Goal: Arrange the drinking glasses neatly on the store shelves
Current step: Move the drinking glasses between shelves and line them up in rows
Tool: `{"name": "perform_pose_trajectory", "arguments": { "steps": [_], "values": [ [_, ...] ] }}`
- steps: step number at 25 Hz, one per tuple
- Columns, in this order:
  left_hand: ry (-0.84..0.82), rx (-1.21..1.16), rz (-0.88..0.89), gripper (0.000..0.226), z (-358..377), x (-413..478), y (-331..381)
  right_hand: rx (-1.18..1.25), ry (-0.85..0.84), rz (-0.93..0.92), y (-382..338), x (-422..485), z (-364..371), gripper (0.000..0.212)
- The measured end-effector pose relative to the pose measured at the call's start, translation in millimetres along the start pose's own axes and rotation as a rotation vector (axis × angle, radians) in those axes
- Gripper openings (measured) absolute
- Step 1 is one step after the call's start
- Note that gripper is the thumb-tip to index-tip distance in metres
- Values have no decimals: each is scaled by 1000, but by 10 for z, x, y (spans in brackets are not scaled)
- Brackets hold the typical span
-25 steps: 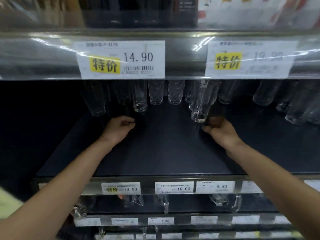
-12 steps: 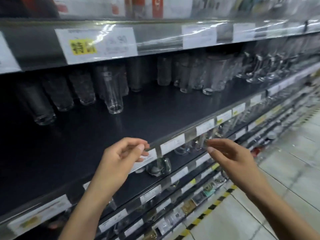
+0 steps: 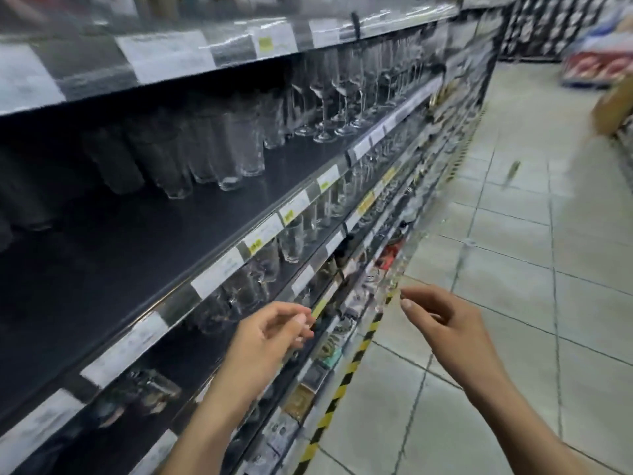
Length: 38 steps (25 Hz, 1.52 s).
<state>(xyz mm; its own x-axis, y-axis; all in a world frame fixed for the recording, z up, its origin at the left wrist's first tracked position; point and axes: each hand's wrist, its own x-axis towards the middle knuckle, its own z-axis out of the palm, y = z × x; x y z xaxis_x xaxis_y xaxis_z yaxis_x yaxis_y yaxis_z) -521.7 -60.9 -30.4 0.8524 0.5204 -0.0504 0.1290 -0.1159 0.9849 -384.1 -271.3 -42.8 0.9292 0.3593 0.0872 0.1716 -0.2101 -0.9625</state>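
The left hand [image 3: 270,334] and right hand [image 3: 445,323] are held forward, fingers loosely curled, seemingly empty. Drinking glasses [image 3: 226,156] stand on the shelf [image 3: 137,241], above-left of both hands.

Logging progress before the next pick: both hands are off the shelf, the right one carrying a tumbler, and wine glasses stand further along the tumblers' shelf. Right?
Not quite: the head view shows the right hand empty, fingers loosely curled. The rest holds: the left hand is off the shelf too, and the wine glasses stand further along from the tumblers.
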Motion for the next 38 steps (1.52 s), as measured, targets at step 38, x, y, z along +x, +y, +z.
{"name": "perform_pose_trajectory", "arguments": {
  "steps": [38],
  "values": [
    [1258, 198, -285, 71, 259, 4120, 597, -18, -877, -281, -607, 5775, 2098, 56]
  ]
}}
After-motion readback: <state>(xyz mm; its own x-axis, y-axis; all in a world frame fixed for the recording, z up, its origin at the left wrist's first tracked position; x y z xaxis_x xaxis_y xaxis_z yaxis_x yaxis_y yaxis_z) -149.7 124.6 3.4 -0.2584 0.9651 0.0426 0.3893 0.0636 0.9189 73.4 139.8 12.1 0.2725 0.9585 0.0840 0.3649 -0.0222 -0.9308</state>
